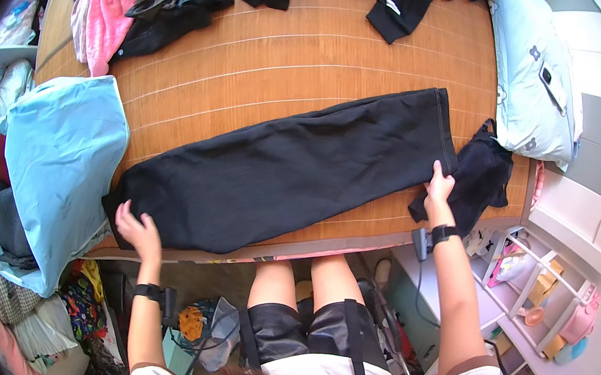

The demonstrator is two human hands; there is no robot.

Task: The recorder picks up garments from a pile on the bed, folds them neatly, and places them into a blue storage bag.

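Observation:
A pair of black trousers (291, 175), apparently folded lengthwise, lies at a slant across the woven bed mat (270, 70). Its wider end is at the left, and a stitched hem edge is at the right. My right hand (439, 187) pinches the near corner of that hem, thumb on top. At the opposite end my left hand (136, 229) is over the fabric with its fingers apart; whether it presses on the cloth is hard to tell. Just beyond my right hand lies a crumpled dark strappy garment (481, 177).
An open light-blue fabric bag (67, 140) with dark cloth inside stands at the left. Pink fleece (113, 9) and dark clothes line the far side. A phone (553, 87) rests on a pale-blue pillow (534, 59). White shelving (539, 276) stands at the right.

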